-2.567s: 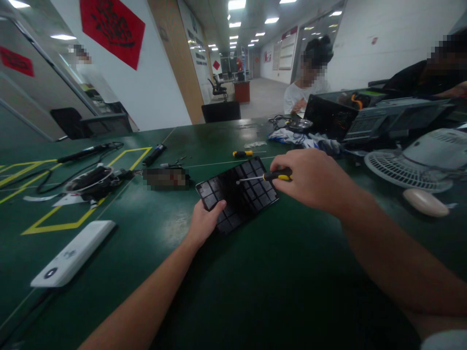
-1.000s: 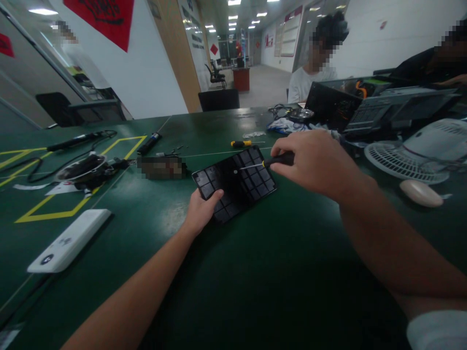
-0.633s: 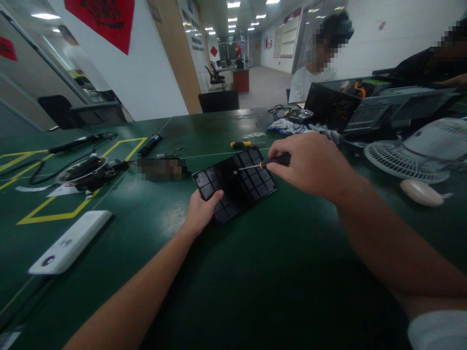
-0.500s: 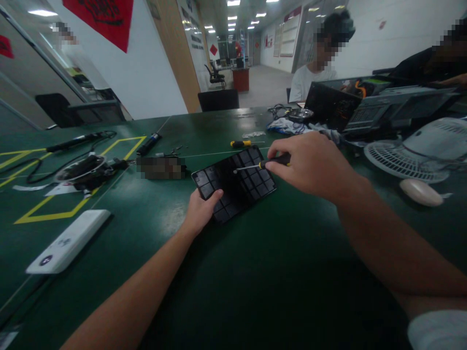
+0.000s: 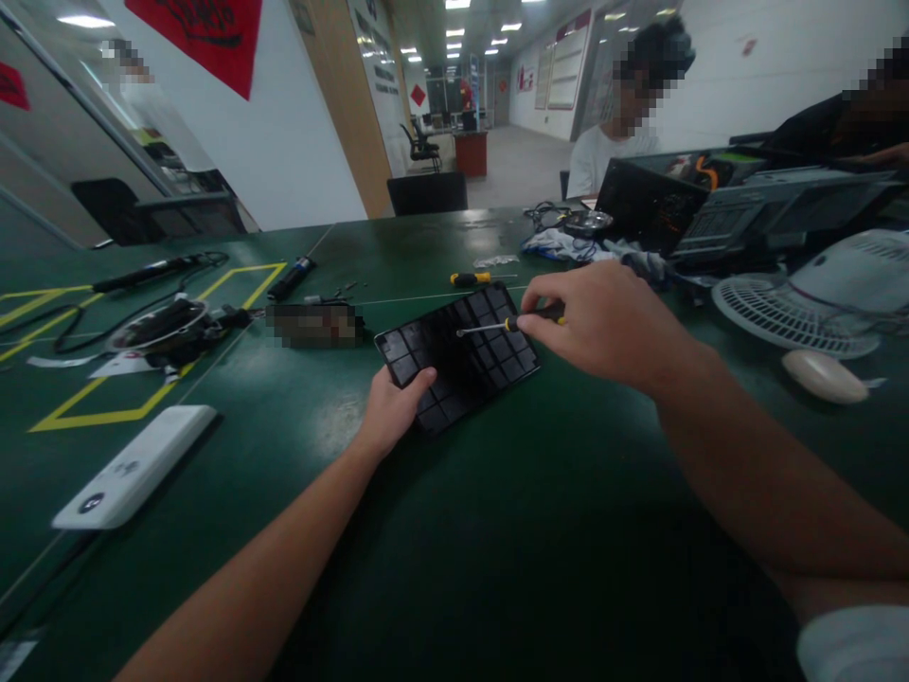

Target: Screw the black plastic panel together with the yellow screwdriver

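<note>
A flat black tray, marked off in a grid of small squares, is tilted above the green table. My left hand is closed on its near left edge, thumb over the top face and the other fingers mostly hidden beneath. Between the thumb and fingers of my right hand is a screwdriver with a black and yellow handle. Its shaft points left over the middle of the tray. At the tip is a small pale spot, too small to name; whether it touches the tray I cannot tell.
Beyond the tray lies a second yellow-and-black screwdriver near small loose parts. A white power strip is at left, with cables behind. To the right are a white fan, a mouse and an opened computer case.
The view has shifted very slightly. Both hands, the tray and the held screwdriver keep almost the same pose.
</note>
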The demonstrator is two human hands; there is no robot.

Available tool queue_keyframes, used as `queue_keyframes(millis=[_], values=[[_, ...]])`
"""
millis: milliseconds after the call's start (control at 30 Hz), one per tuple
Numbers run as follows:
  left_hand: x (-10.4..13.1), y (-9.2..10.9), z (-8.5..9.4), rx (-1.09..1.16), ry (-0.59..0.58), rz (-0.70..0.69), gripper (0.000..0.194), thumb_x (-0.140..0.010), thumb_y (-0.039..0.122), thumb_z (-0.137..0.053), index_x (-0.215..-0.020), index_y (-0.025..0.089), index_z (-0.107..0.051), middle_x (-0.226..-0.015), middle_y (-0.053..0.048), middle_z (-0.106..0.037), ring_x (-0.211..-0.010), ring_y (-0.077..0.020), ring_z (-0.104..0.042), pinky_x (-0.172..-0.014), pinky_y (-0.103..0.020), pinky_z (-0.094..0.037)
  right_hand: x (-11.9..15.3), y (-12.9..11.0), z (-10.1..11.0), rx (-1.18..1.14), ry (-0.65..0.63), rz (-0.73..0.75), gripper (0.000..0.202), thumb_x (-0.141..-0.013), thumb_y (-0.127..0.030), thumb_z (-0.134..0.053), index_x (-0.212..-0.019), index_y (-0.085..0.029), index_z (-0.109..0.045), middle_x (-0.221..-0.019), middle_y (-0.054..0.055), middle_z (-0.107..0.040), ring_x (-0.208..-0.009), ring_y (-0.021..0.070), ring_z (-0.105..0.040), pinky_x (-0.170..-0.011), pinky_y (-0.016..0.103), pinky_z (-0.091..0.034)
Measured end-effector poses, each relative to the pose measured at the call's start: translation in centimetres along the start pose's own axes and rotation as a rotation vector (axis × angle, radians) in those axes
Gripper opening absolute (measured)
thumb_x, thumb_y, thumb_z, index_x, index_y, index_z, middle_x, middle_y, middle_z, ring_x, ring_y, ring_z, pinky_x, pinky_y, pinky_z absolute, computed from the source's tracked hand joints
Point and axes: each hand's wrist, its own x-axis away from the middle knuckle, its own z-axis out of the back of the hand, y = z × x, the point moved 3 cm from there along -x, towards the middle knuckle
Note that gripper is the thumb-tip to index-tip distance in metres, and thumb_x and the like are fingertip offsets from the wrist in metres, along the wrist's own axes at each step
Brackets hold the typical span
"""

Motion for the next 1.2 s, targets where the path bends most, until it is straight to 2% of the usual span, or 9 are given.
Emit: queue_keyframes(millis=[300, 400, 533, 633, 767, 867, 1033, 1200], values=[[0.17, 0.40, -0.20, 0.004, 0.018, 0.010, 0.048, -0.073, 0.045, -0.085, -0.111, 0.017, -0.076, -0.113, -0.013, -0.081, -0.111, -0.0359, -0.074, -0.106, -0.056, -0.055, -0.14, -0.05, -0.44, -0.023, -0.123, 0.002, 0.029, -0.099, -0.037, -0.056, -0.102, -0.022, -0.081, -0.085, 0.009, -0.076, -0.080, 0.0263, -0.067, -0.073, 0.037, -0.041], [0.20, 0.47, -0.21, 0.006, 0.018, 0.013, 0.048, -0.073, 0.045, -0.085, -0.110, 0.017, -0.076, -0.111, -0.013, -0.081, -0.110, -0.0362, -0.075, -0.105, -0.056, -0.056, -0.22, 0.13, -0.66, -0.038, -0.122, 0.063, 0.023, -0.093, -0.036, -0.064, -0.100, -0.018, -0.077, -0.090, 0.010, -0.075, -0.085, 0.0269, -0.066, -0.074, 0.037, -0.040], [0.16, 0.34, -0.16, 0.010, 0.010, 0.006, 0.048, -0.073, 0.045, -0.085, -0.111, 0.017, -0.076, -0.114, -0.013, -0.081, -0.112, -0.0360, -0.074, -0.106, -0.055, -0.056, -0.27, 0.37, -0.79, -0.058, -0.094, 0.102, 0.016, -0.084, -0.025, -0.068, -0.097, -0.017, -0.073, -0.090, 0.009, -0.073, -0.084, 0.0247, -0.064, -0.074, 0.036, -0.040], [0.16, 0.25, -0.12, 0.010, 0.009, 0.014, 0.050, -0.073, 0.045, -0.085, -0.113, 0.016, -0.075, -0.114, -0.013, -0.081, -0.112, -0.0361, -0.074, -0.105, -0.055, -0.056, -0.23, 0.32, -0.67, -0.018, -0.085, 0.081, 0.016, -0.086, -0.028, -0.066, -0.095, -0.018, -0.074, -0.091, 0.009, -0.072, -0.084, 0.0254, -0.063, -0.071, 0.037, -0.038], [0.22, 0.39, -0.12, 0.000, 0.004, 0.013, 0.050, -0.074, 0.046, -0.085, -0.113, 0.016, -0.076, -0.115, -0.013, -0.081, -0.112, -0.0362, -0.074, -0.106, -0.055, -0.055, -0.09, 0.10, -0.25, 0.066, -0.075, -0.005, 0.024, -0.091, -0.036, -0.063, -0.098, -0.020, -0.080, -0.101, 0.012, -0.074, -0.088, 0.0281, -0.065, -0.067, 0.037, -0.037], [0.27, 0.54, -0.13, -0.005, 0.004, 0.013, 0.050, -0.074, 0.047, -0.085, -0.112, 0.016, -0.076, -0.115, -0.013, -0.080, -0.112, -0.0362, -0.074, -0.105, -0.055, -0.056, -0.06, -0.11, -0.07, 0.093, -0.082, -0.040, 0.030, -0.095, -0.039, -0.059, -0.101, -0.020, -0.081, -0.101, 0.013, -0.076, -0.088, 0.0295, -0.067, -0.066, 0.037, -0.038], [0.37, 0.67, -0.21, 0.019, 0.000, 0.024, 0.050, -0.073, 0.045, -0.085, -0.113, 0.016, -0.076, -0.116, -0.014, -0.080, -0.113, -0.0365, -0.074, -0.103, -0.054, -0.057, -0.14, -0.20, -0.45, 0.046, -0.146, -0.040, 0.032, -0.101, -0.038, -0.051, -0.101, -0.023, -0.080, -0.091, 0.011, -0.078, -0.081, 0.0287, -0.068, -0.063, 0.037, -0.035], [0.44, 0.80, -0.24, 0.022, -0.002, 0.024, 0.048, -0.073, 0.045, -0.085, -0.111, 0.016, -0.076, -0.115, -0.014, -0.080, -0.113, -0.0364, -0.074, -0.102, -0.054, -0.058, -0.22, 0.13, -0.43, -0.007, -0.123, 0.022, 0.028, -0.098, -0.038, -0.057, -0.101, -0.021, -0.079, -0.091, 0.010, -0.077, -0.083, 0.0274, -0.068, -0.070, 0.037, -0.040]])
